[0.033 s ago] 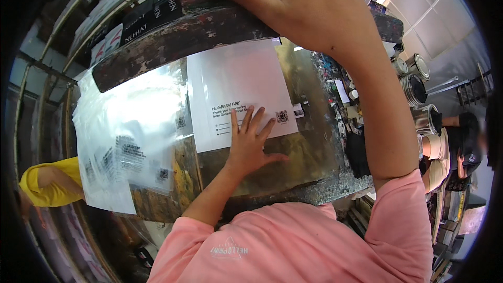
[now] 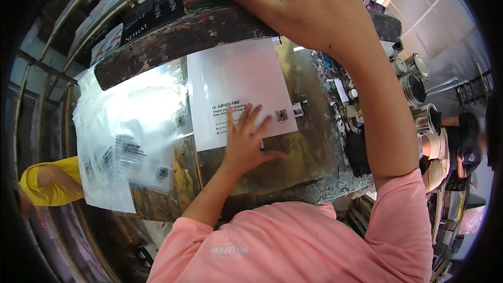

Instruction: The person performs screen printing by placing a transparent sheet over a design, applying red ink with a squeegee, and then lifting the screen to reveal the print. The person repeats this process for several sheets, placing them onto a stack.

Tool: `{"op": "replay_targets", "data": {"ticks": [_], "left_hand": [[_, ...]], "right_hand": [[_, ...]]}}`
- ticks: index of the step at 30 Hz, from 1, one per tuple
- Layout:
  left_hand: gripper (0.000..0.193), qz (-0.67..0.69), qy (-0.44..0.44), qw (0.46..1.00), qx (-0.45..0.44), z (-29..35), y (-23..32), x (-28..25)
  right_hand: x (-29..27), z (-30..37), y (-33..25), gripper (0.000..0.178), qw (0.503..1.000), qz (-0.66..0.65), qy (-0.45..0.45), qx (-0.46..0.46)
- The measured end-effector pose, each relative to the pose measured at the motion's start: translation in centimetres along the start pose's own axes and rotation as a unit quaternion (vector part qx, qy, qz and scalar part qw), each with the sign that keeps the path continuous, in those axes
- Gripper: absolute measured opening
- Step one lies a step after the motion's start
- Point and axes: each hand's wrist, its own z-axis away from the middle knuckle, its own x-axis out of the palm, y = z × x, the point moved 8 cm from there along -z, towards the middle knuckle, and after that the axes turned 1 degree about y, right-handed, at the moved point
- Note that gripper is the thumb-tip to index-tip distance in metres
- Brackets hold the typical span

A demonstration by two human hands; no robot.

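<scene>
A white plastic bag (image 2: 236, 78) with dark print and a small square code lies flat on the brownish, paint-stained printing bed (image 2: 309, 152). Over its lower edge my left hand (image 2: 243, 139) is spread open, palm down, the fingertips near the printed lines. Above the bag, a raised, paint-crusted printing frame (image 2: 188, 34) spans the far side. My right hand (image 2: 314, 5) holds this frame, its thumb lying along the bar; the other fingers run out of the picture. To the left, several shiny printed plastic bags (image 2: 146, 110) overlap in a loose pile.
Several metal cans (image 2: 427, 118) stand on the right beside a dark cloth (image 2: 356, 152). Racks (image 2: 50, 81) line the left side. A person in a yellow garment (image 2: 52, 181) is at the left, another person in dark clothes (image 2: 466, 141) at the far right.
My left hand has drawn slightly back toward me and left across the bag. The printing frame has shifted very slightly; my right hand stays on it.
</scene>
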Motion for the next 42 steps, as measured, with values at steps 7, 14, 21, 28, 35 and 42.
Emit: {"op": "replay_targets", "data": {"ticks": [7,14,21,28,35,42], "left_hand": [[0.108,0.486,0.216,0.766,-0.361,7.4,-10.1,-12.7],[0.106,-0.094,0.102,0.946,-0.293,14.4,-11.5,-5.3],[0.114,-0.075,0.058,0.947,-0.306,14.7,-12.2,-4.9],[0.122,-0.082,0.046,0.944,-0.316,15.2,-12.3,-4.9],[0.122,0.050,0.097,0.923,-0.369,15.8,-12.3,-4.7],[0.135,0.165,0.205,0.913,-0.311,17.7,-13.1,-3.2]], "right_hand": [[6.5,10.4,-0.8,0.043,0.993,0.029,-0.103,-0.049],[18.0,21.2,-0.8,0.038,0.957,-0.028,-0.288,-0.005],[21.1,20.3,0.2,0.036,0.969,0.059,-0.238,-0.021],[28.9,8.5,7.9,0.034,0.994,0.027,-0.101,-0.034],[33.6,-1.0,13.7,0.049,0.955,0.001,-0.294,-0.034],[30.6,4.1,10.5,0.025,0.992,0.099,-0.054,-0.056]]}}
